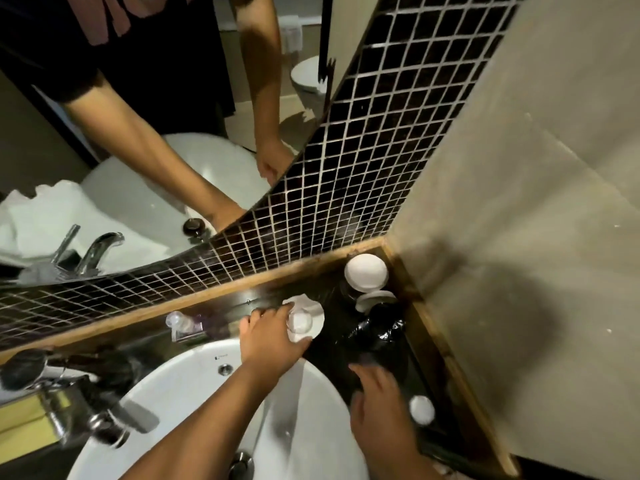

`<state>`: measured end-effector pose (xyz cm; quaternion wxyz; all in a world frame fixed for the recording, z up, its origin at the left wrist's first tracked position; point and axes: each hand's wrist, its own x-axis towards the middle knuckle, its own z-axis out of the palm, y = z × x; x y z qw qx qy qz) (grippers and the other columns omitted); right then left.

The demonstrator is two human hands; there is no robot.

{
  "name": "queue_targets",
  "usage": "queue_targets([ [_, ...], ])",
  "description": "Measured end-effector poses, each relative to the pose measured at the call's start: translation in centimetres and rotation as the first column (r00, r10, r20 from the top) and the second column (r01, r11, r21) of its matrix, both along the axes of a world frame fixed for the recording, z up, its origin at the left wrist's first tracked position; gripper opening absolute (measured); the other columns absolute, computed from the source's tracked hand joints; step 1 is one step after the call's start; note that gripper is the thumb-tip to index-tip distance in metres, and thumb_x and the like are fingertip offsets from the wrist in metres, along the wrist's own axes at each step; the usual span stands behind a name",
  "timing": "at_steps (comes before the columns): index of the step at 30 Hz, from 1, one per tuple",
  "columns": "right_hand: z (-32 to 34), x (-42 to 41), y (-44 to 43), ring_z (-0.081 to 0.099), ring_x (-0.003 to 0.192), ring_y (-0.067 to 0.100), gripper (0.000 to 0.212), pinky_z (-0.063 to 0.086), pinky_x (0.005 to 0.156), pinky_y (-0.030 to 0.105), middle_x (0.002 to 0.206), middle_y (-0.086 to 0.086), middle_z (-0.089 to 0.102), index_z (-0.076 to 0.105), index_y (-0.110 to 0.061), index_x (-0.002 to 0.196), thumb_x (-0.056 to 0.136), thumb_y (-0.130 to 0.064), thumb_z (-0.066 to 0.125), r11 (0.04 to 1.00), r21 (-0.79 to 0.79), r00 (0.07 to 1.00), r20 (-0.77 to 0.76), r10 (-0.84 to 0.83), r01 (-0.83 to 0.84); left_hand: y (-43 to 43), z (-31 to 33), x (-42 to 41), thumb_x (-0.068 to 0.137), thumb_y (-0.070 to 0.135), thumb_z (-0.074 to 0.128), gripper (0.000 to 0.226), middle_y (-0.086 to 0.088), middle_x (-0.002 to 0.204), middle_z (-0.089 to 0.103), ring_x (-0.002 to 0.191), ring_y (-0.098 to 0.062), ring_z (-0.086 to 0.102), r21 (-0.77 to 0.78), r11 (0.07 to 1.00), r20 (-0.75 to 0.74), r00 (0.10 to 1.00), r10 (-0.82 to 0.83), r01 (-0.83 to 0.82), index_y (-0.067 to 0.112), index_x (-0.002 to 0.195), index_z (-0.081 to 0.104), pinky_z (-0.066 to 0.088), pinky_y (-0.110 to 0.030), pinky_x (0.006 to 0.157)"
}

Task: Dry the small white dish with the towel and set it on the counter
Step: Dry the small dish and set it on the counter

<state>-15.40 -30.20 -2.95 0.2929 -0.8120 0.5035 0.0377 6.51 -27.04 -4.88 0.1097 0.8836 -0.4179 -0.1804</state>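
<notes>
The small white dish (313,311) lies on the dark counter (332,282) behind the sink, with a clear, glass-like piece (300,322) on it. My left hand (272,337) reaches over the basin rim, its fingers and thumb closed round the dish's near edge and the clear piece. My right hand (377,400) hovers over the counter to the right of the basin, blurred, fingers apart and holding nothing. A crumpled white towel (38,216) shows only as a reflection in the mirror at the left.
The white basin (194,393) fills the lower middle, with a chrome tap (104,414) on its left. In the counter's right corner stand two white round lids (365,271), a black plastic bag (377,329) and a small white cap (421,409). A clear bottle (183,323) lies by the tiled wall.
</notes>
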Motion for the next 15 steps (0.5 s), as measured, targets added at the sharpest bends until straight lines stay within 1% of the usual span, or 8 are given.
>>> queue_targets([
  [2,-0.2,-2.7,-0.3,0.030,0.145,0.020,0.067,0.031,0.118,0.036,0.158,-0.003,0.033,0.032,-0.032,0.152,0.092,-0.024,0.059,0.999,-0.043,0.984,-0.176,0.007,-0.015,-0.7,0.3,-0.1,0.076,0.072,0.057,0.072,0.005,0.128,0.063,0.124,-0.025,0.048,0.043,0.999,0.059,0.998,-0.025,0.022,0.036,0.138,0.050,0.031,-0.043,0.100],
  [4,-0.4,-4.6,-0.5,0.022,0.149,0.023,0.077,0.026,0.120,0.039,0.164,-0.001,0.021,0.021,-0.030,0.156,0.091,-0.025,0.062,0.999,-0.022,0.954,-0.298,0.033,-0.042,-1.1,0.2,-0.1,0.079,0.069,0.055,0.066,0.001,0.128,0.063,0.124,-0.027,0.047,0.088,0.996,0.078,0.996,-0.038,0.031,0.037,0.137,0.050,0.031,-0.047,0.101],
  [6,-0.7,-5.9,-0.6,0.015,0.152,0.025,0.082,0.024,0.121,0.040,0.168,0.000,0.009,0.015,-0.028,0.158,0.092,-0.022,0.063,0.997,0.028,0.924,-0.375,0.073,-0.067,-1.3,-0.1,-0.2,0.082,0.065,0.055,0.060,-0.002,0.131,0.062,0.128,-0.031,0.044,0.130,0.991,0.082,0.996,-0.048,0.037,0.038,0.136,0.050,0.029,-0.052,0.103],
  [9,-1.1,-7.0,-0.8,0.009,0.152,0.031,0.087,0.026,0.119,0.043,0.169,0.005,-0.003,0.009,-0.025,0.158,0.092,-0.028,0.065,0.994,0.014,0.879,-0.466,0.105,-0.111,-1.5,-0.2,-0.5,0.084,0.062,0.054,0.059,-0.004,0.134,0.060,0.131,-0.032,0.041,0.164,0.986,0.105,0.993,-0.059,0.042,0.034,0.136,0.051,0.029,-0.054,0.105],
  [11,-1.2,-7.4,-0.7,0.010,0.151,0.034,0.093,0.029,0.118,0.043,0.168,0.010,-0.002,0.002,-0.022,0.159,0.092,-0.028,0.066,0.995,0.015,0.860,-0.503,0.089,-0.094,-1.5,0.0,-0.7,0.085,0.062,0.052,0.059,-0.004,0.135,0.060,0.130,-0.031,0.042,0.182,0.982,0.127,0.990,-0.068,0.044,0.031,0.136,0.051,0.030,-0.054,0.105],
  [12,-1.3,-7.4,-0.6,0.014,0.150,0.034,0.095,0.032,0.116,0.042,0.167,0.012,0.003,-0.002,-0.020,0.159,0.092,-0.025,0.066,0.997,0.016,0.863,-0.499,0.076,-0.078,-1.5,0.0,-0.8,0.086,0.061,0.052,0.059,-0.004,0.134,0.060,0.129,-0.031,0.043,0.192,0.980,0.135,0.988,-0.072,0.045,0.030,0.136,0.051,0.031,-0.053,0.105],
  [14,-1.5,-7.6,-0.4,0.024,0.146,0.032,0.097,0.038,0.113,0.038,0.164,0.012,0.015,-0.009,-0.017,0.158,0.093,-0.015,0.063,0.998,-0.007,0.889,-0.455,0.047,-0.056,-1.7,0.1,-1.1,0.087,0.060,0.053,0.058,-0.004,0.135,0.059,0.128,-0.030,0.044,0.201,0.979,0.124,0.990,-0.067,0.041,0.030,0.136,0.050,0.032,-0.052,0.104],
  [15,-1.5,-7.5,-0.3,0.027,0.145,0.030,0.095,0.037,0.114,0.036,0.163,0.012,0.019,-0.011,-0.016,0.157,0.095,-0.010,0.060,0.998,-0.023,0.902,-0.428,0.046,-0.061,-1.7,0.1,-1.2,0.087,0.059,0.053,0.058,-0.004,0.136,0.058,0.127,-0.030,0.044,0.197,0.980,0.109,0.993,-0.055,0.032,0.030,0.137,0.049,0.032,-0.052,0.104],
])
